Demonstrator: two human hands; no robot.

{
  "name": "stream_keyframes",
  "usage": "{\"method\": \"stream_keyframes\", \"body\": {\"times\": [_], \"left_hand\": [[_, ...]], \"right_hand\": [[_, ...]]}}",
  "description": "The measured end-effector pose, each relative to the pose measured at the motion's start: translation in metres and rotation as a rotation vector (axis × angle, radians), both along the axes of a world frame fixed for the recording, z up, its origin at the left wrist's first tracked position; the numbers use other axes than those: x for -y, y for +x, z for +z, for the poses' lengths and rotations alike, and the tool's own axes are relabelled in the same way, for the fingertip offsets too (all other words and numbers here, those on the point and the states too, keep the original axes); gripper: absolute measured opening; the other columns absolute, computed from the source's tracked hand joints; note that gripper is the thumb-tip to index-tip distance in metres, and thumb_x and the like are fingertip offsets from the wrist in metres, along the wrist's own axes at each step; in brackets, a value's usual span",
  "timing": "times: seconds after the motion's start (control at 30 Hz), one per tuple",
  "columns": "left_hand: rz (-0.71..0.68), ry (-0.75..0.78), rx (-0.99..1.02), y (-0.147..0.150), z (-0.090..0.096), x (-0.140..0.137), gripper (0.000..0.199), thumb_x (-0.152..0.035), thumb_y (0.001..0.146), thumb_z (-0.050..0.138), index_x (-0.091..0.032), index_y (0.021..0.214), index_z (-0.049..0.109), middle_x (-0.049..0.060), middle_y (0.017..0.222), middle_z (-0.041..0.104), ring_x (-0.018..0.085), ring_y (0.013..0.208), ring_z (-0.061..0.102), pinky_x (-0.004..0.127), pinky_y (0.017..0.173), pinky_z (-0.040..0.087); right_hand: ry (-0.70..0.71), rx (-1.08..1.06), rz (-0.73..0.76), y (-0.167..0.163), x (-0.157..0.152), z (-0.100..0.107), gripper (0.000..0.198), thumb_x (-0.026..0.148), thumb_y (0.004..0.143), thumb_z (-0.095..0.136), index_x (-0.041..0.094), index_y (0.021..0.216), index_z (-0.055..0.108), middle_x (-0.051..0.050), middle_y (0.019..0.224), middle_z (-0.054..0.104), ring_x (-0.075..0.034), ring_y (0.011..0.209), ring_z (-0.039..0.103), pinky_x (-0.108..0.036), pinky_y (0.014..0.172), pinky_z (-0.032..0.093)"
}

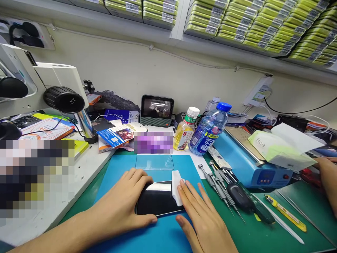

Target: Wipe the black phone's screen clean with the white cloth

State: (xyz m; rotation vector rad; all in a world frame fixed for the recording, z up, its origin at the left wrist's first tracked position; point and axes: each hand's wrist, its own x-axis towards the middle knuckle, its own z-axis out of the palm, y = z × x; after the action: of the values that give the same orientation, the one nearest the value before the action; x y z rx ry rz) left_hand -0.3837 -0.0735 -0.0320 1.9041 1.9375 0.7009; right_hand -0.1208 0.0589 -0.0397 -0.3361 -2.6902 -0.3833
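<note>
Microscope stand [60, 75]: far left we have its white body, black focus knob [64, 99] jutting towards us.
Left hand [126, 200]: here's our firm hold, the grip clamped on the smartphone's left end, thumb along the near edge.
Smartphone [155, 203]: dark, glossy face up, right between both hands on the blue mat [113, 175].
Clear pane [154, 162]: just beyond the phone, we see it flat on the mat.
White wipe [176, 189]: laid over the phone's right end.
Right hand [204, 216]: fingertips on the wipe, grip apart, thumb well away from the fingers!
Blue-capped bottle [209, 131]: upright behind, beside a yellow drink bottle [182, 133].
Screwdrivers [217, 186]: bunched on the green tabletop [252, 239], near a black case [239, 196].
Yellow cutter [286, 213]: in front of a blue machine [237, 160].
Another person's arm [329, 175]: we catch it at the right edge.
</note>
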Motion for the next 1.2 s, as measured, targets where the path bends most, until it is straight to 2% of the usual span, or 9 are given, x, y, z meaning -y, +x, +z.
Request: {"method": "stream_keyframes", "body": {"times": [0.2,0.43,0.53,0.7,0.83,0.97,1.07,1.13,1.2], "left_hand": [[0.005,0.004,0.004,-0.002,-0.001,-0.002,0.062,-0.046,0.08,0.092,-0.026,0.13,0.059,0.006,0.13,0.058,0.034,0.118,0.053,0.052,0.101,0.047],[-0.003,0.004,-0.024,0.0,0.0,-0.002,0.056,-0.044,0.083,0.089,-0.024,0.125,0.06,0.007,0.129,0.058,0.034,0.115,0.052,0.053,0.098,0.047],[-0.005,0.01,-0.036,0.0,0.001,-0.002,0.056,-0.044,0.082,0.089,-0.024,0.125,0.06,0.007,0.128,0.058,0.033,0.114,0.053,0.052,0.097,0.048],[0.003,0.023,-0.045,0.001,0.001,-0.002,0.061,-0.049,0.082,0.089,-0.025,0.129,0.059,0.007,0.129,0.059,0.033,0.116,0.054,0.051,0.099,0.048],[0.002,0.045,-0.055,0.002,-0.002,0.0,0.058,-0.048,0.084,0.088,-0.026,0.129,0.058,0.006,0.13,0.059,0.032,0.117,0.053,0.05,0.1,0.047],[0.006,0.089,-0.06,0.003,-0.01,0.003,0.053,-0.045,0.087,0.084,-0.026,0.129,0.058,0.006,0.131,0.059,0.033,0.116,0.054,0.05,0.098,0.047],[0.018,0.139,-0.073,0.004,-0.015,0.003,0.053,-0.046,0.088,0.083,-0.028,0.131,0.058,0.006,0.132,0.059,0.034,0.116,0.054,0.05,0.099,0.046],[0.022,0.158,-0.08,0.005,-0.016,0.003,0.053,-0.045,0.087,0.083,-0.028,0.131,0.058,0.005,0.132,0.06,0.033,0.117,0.055,0.049,0.1,0.046],[0.023,0.154,-0.082,0.005,-0.014,0.003,0.054,-0.044,0.087,0.084,-0.027,0.131,0.059,0.005,0.132,0.061,0.033,0.117,0.055,0.048,0.1,0.047]], "right_hand": [[-0.044,-0.034,0.076,0.026,0.008,-0.005,0.075,0.054,0.109,0.058,0.019,0.17,0.034,-0.006,0.155,0.061,-0.029,0.141,0.063,-0.044,0.128,0.044],[-0.061,-0.002,-0.071,-0.014,0.006,0.003,0.056,0.044,0.115,0.045,0.01,0.159,0.052,-0.007,0.16,0.055,-0.031,0.145,0.059,-0.056,0.118,0.054],[-0.007,0.017,-0.056,-0.004,0.007,0.0,0.057,0.045,0.115,0.045,0.009,0.158,0.052,-0.006,0.162,0.053,-0.031,0.147,0.057,-0.055,0.118,0.054],[0.147,0.044,0.099,0.03,0.008,-0.013,0.066,0.057,0.109,0.055,0.007,0.153,0.058,-0.008,0.157,0.058,-0.028,0.138,0.065,-0.047,0.13,0.039],[0.094,0.018,0.033,0.015,0.013,-0.008,0.057,0.05,0.113,0.049,0.009,0.151,0.06,-0.005,0.16,0.054,-0.028,0.144,0.06,-0.05,0.137,0.021],[0.018,-0.044,-0.036,-0.018,0.018,0.003,0.05,0.039,0.117,0.039,0.007,0.15,0.059,-0.005,0.16,0.055,-0.027,0.146,0.058,-0.052,0.136,0.024],[-0.012,-0.082,-0.069,-0.022,0.021,-0.001,0.054,0.047,0.115,0.045,0.009,0.151,0.06,-0.003,0.161,0.055,-0.026,0.148,0.056,-0.048,0.139,0.011],[0.028,-0.093,-0.026,-0.012,0.024,-0.008,0.061,0.056,0.112,0.05,0.009,0.149,0.062,-0.006,0.159,0.058,-0.028,0.145,0.059,-0.047,0.139,0.004],[0.101,-0.079,0.053,0.001,0.027,-0.017,0.068,0.064,0.108,0.053,0.008,0.145,0.066,-0.01,0.153,0.063,-0.03,0.138,0.065,-0.048,0.139,0.01]]}}
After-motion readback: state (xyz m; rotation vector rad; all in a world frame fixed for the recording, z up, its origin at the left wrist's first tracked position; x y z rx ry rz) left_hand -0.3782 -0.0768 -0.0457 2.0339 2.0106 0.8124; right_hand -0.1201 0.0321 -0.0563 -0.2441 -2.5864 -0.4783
